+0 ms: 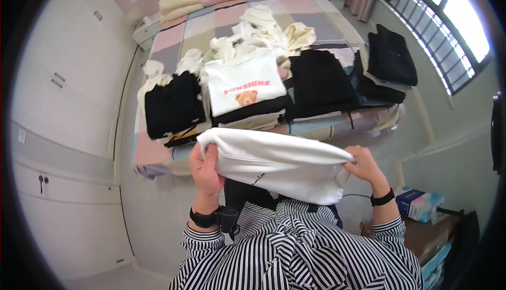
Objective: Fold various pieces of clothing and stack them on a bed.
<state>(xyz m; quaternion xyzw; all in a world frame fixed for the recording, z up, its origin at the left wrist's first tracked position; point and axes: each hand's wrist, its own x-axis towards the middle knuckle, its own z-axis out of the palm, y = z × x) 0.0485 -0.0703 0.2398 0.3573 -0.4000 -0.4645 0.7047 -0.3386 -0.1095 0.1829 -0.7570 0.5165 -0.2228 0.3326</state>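
Note:
A white garment, partly folded and bearing a little dark lettering, stretches between my two hands in front of my body. My left hand grips its left end, thumb on top. At the other end, my right hand pinches a corner between fingers and thumb. Just beyond it on the bed, a folded white sweatshirt with a printed bear tops a stack of clothes. Left of that stack lies a pile topped by a folded black garment. Folded black trousers lie to its right.
Loose cream and white clothes are heaped behind the stacks on the checked bedspread. Folded dark jeans top a pile at the bed's right corner. White wardrobes line the left. A tissue pack sits on a brown surface at right.

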